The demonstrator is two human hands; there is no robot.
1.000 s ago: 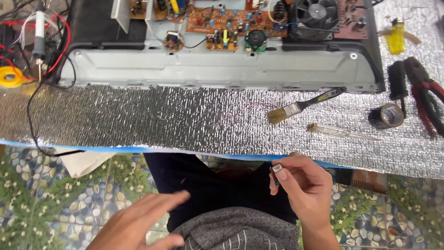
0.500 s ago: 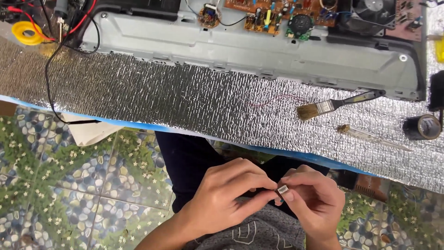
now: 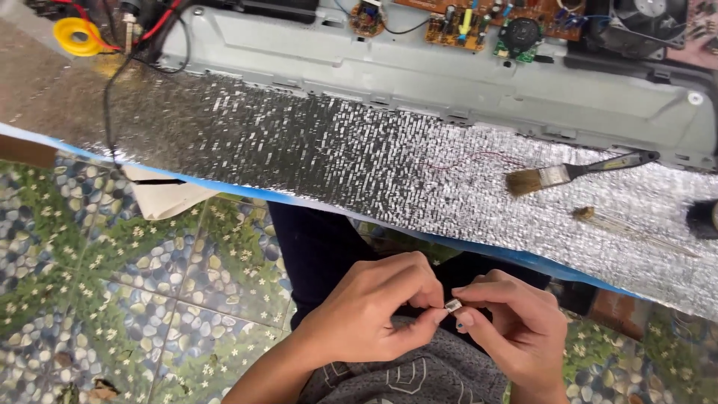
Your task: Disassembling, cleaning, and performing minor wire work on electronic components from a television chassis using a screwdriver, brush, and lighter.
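Both hands now meet over my lap: my left hand (image 3: 370, 310), which a second ago lay open and empty by my knee, has come across so that its fingertips pinch one end of the small, pale, metallic rectangular component (image 3: 453, 305) while my right hand (image 3: 516, 333) grips the other; so it has passed from a one-handed hold to a two-handed one. It is too small to identify, perhaps a connector; beyond lie the flat bristle brush with a dark handle (image 3: 557, 175) on the crinkled silver foil mat (image 3: 336, 150) and the grey metal chassis (image 3: 449, 75), its circuit boards cut off at the frame's top.
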